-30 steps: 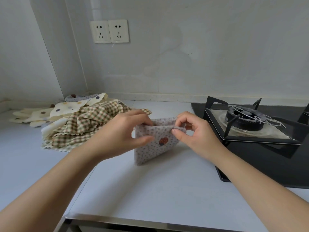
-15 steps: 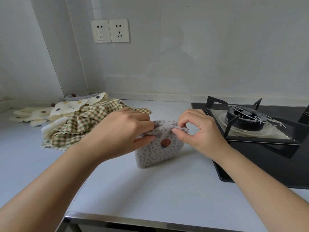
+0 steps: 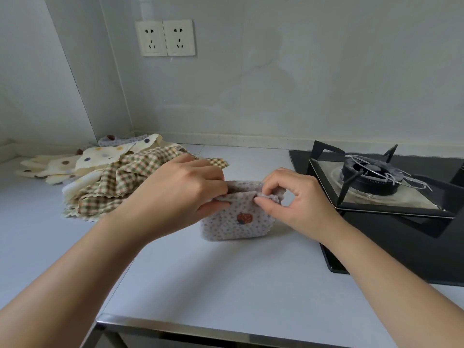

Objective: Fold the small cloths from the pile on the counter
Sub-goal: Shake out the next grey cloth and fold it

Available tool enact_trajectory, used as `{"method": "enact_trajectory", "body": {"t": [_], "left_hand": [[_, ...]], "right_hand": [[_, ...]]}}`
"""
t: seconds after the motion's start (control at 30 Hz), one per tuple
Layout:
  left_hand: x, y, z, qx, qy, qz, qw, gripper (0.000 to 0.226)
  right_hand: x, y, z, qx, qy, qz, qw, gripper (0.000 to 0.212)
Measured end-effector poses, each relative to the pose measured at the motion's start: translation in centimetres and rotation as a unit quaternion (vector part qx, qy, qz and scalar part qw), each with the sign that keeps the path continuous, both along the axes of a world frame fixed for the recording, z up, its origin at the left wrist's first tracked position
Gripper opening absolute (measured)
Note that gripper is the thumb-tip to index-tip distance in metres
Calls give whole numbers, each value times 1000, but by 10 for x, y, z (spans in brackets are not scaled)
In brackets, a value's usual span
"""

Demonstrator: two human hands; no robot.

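Cloth (image 3: 234, 223), small dotted one, sits mid-frame on counter (image 3: 200, 285), folded, top edge pinched by left hand (image 3: 173, 194) & right hand (image 3: 293, 199). Looks light, floppy; prob best held at corners. Pile (image 3: 120, 179) at left.

One stove (image 3: 401, 222), with one burner (image 3: 369, 175) in view. Just left of the stove are two hands, the left hand (image 3: 175, 194) and the right hand (image 3: 298, 202), pinching one grey cloth (image 3: 236, 224). Farther left of the stove is one pile (image 3: 120, 182) of overlapping cloths, perhaps five or more. Above and left of the stove are two wall sockets: the nearer socket (image 3: 178, 37) and the farther socket (image 3: 151, 38). One counter (image 3: 226, 277).
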State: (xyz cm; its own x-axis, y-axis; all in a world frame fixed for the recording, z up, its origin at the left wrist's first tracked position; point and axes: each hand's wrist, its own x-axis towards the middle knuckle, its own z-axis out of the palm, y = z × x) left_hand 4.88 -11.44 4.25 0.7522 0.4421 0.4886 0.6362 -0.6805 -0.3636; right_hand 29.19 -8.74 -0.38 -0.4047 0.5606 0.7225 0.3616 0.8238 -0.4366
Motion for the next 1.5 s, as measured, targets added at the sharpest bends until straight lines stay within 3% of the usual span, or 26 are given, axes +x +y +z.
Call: {"method": "enact_trajectory", "body": {"t": [0.23, 0.37, 0.5, 0.67, 0.77, 0.87, 0.97, 1.0, 1.07, 1.1, 1.13, 1.2, 1.3, 1.4, 1.5], "left_hand": [[-9, 11, -6, -125, -138, 29, 982, 30], [-5, 25, 2, -186, -181, 49, 965, 38], [5, 42, 52, -163, -135, 56, 976, 37], [24, 50, 140, -161, -94, 43, 981, 37], [41, 45, 192, -219, -148, 14, 964, 37], [70, 33, 231, -306, -301, 11, 903, 24], [111, 20, 251, -413, -413, 24, 812, 38], [127, 16, 255, -457, -452, 26, 766, 28], [161, 6, 254, -531, -533, 39, 658, 11], [181, 0, 251, -540, -562, 46, 625, 12], [202, -5, 248, -531, -578, 61, 616, 13], [247, -19, 241, -480, -582, 91, 650, 18], [316, -39, 232, -361, -563, 146, 728, 28], [376, -50, 224, -278, -522, 158, 791, 31], [428, -47, 217, -287, -533, 125, 786, 33]], "right_hand": [[-2, -3, -4, -128, 111, -36, 985, 20], [-1, 2, 7, -134, 97, -46, 985, 21], [10, 11, 52, -115, 30, -81, 990, 21], [30, 12, 150, -115, 46, -63, 990, 22], [50, 5, 206, -150, 61, -71, 984, 23], [75, -10, 250, -182, 93, -90, 975, 24], [101, -24, 278, -206, 153, -125, 958, 19], [111, -28, 283, -249, 226, -107, 936, 15], [135, -40, 289, -409, 380, -17, 829, 33], [148, -49, 290, -488, 411, 27, 769, 44], [161, -58, 288, -533, 408, 44, 740, 49], [190, -73, 280, -561, 402, 24, 724, 44], [235, -88, 271, -536, 454, -39, 711, 20], [278, -91, 262, -470, 470, -130, 736, 16], [328, -95, 258, -520, 488, -103, 693, 37]]}}
